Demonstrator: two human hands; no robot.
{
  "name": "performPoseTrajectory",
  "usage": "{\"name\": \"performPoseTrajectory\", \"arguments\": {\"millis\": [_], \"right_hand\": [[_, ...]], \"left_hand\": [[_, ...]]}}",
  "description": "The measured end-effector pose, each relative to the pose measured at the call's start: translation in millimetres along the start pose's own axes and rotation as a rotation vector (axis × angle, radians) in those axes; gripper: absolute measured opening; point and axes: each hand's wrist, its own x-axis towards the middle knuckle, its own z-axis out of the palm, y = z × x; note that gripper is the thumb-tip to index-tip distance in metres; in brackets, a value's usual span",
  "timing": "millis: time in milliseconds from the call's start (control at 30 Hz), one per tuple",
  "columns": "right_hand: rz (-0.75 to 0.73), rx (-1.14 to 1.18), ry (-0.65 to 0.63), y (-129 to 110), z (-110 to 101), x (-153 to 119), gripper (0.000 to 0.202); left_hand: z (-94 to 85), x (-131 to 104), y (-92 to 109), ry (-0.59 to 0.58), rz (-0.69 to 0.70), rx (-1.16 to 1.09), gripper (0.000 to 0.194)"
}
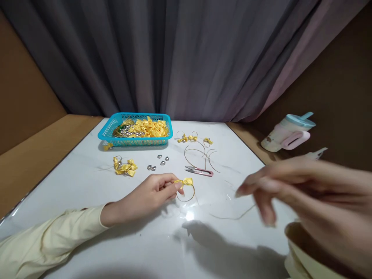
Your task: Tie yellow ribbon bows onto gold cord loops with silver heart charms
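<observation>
My left hand (157, 192) pinches a small yellow ribbon bow (187, 181) between thumb and fingertips. A loop of thin gold cord (186, 201) hangs from the bow, just above the white tabletop. My right hand (293, 193) is raised at the right, close to the camera and smeared by motion. Its fingers are bent, and whether anything is between them cannot be made out. A loose thin cord (232, 219) runs along the table toward this hand's fingers. Beyond the bow lie pink-handled thread snips (200, 171), blades pointing left.
A blue basket (135, 142) at the back holds yellow bows, silver pieces and gold cord. Several silver beads (162, 162) and a cluster of bows (126, 167) lie before it. Cord pieces (205, 155) and looped bows (188, 137) are farther right. A lidded cup (283, 133) stands beyond the table's right edge.
</observation>
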Motion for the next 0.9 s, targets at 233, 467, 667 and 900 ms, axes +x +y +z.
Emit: {"name": "performPoseTrajectory", "arguments": {"millis": [233,467,667,900], "right_hand": [[0.231,0.051,-0.323,24.9,51.9,-0.6,0.027],[0.206,-0.029,-0.320,32.4,58.3,-1.8,0.028],[0.180,-0.047,-0.329,35.7,58.9,-1.0,0.029],[0.191,-0.040,-0.331,37.5,59.5,-1.4,0.030]], "left_hand": [[-1.2,-3.3,3.2,-0.019,0.062,-0.095,0.028],[0.4,-3.0,1.7,-0.031,0.064,-0.137,0.026],[0.9,-3.0,-1.1,-0.023,0.069,-0.118,0.028],[1.7,-2.3,-1.6,-0.008,0.064,-0.084,0.029]]}}
